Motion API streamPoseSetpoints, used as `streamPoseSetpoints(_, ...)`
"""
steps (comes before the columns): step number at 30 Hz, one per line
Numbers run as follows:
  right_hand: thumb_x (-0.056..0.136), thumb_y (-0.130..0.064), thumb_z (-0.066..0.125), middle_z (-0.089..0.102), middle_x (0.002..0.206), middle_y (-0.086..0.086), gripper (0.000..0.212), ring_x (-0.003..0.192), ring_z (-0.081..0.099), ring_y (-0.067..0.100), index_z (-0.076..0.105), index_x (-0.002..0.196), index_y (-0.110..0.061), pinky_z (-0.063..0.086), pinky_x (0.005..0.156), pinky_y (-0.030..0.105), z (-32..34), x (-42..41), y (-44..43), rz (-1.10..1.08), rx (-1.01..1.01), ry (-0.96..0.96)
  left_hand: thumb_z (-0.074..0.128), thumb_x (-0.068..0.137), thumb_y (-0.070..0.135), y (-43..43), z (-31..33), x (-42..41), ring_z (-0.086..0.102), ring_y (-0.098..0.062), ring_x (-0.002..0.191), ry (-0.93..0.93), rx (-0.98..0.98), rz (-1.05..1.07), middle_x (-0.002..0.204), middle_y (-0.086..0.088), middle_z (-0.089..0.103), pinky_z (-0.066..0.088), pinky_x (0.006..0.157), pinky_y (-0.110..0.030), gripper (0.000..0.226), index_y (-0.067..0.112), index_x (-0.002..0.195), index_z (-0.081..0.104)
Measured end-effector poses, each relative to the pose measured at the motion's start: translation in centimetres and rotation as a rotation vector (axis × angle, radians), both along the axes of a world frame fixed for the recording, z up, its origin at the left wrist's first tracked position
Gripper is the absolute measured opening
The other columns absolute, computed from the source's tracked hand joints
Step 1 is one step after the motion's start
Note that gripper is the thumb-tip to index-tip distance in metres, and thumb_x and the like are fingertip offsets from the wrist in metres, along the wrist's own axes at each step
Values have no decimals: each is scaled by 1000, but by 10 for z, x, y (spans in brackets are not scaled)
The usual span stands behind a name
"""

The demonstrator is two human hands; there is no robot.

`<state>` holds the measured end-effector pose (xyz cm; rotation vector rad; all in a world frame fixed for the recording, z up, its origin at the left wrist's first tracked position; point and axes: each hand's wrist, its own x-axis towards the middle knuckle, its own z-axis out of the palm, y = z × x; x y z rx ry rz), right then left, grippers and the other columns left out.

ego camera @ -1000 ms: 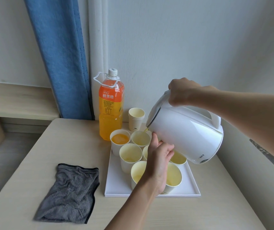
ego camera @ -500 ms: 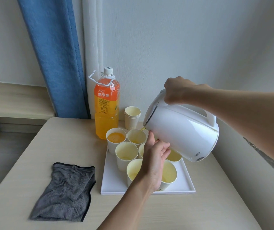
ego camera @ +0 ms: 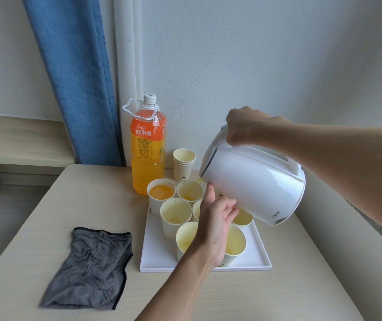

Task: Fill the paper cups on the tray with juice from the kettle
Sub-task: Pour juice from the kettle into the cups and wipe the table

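Table (ego camera: 88, 205) w/ grey cloth (ego camera: 92, 262), blue curtain (ego camera: 76, 77) behind; R fingers (ego camera: 232, 133) grip kettle (ego camera: 254, 186), L fingers (ego camera: 229, 210) loosely touch it.

Domestic room, probably a bedroom or guest room. Upper left: blue curtain (ego camera: 76, 77) hanging against plain pale walls (ego camera: 254, 54). Left edge: low wooden ledge (ego camera: 18, 140). Lower half: small pale-wood bench (ego camera: 88, 205) with a shop-bought juice bottle (ego camera: 148, 147) and grey cloth (ego camera: 92, 269); right of centre, a white household kettle (ego camera: 254, 181).
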<state>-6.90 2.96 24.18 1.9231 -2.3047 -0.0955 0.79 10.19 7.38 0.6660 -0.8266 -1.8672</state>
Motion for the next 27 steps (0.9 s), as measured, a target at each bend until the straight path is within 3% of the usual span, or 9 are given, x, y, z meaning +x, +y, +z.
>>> streamPoseSetpoints(6,89,-12,47,45,78,5,20,61,44,19,40,70,-14,30,52,23,1,3,1,-2,-2,9,55,73,12,0,2,1,64,-24,128,19,13,5,127,1,71,40,120,-44,58,37,125,54)
streamPoseSetpoints(11,90,-13,47,45,78,4,19,61,44,18,41,72,-14,28,51,23,2,5,1,-6,2,15,42,96,-7,1,3,1,63,-27,128,13,29,9,118,5,72,39,120,-46,47,35,114,55)
streamPoseSetpoints(21,93,-17,49,46,77,4,15,60,43,18,47,79,-13,27,49,23,1,7,1,2,-8,37,39,96,-8,1,3,0,64,-28,127,50,16,5,101,12,78,41,119,-45,49,33,114,60)
streamPoseSetpoints(27,97,-25,49,44,77,3,29,60,42,18,40,71,-15,26,49,24,0,6,-2,9,-8,44,47,92,-2,1,3,0,64,-29,127,86,10,2,102,13,77,41,118,-45,46,32,120,59)
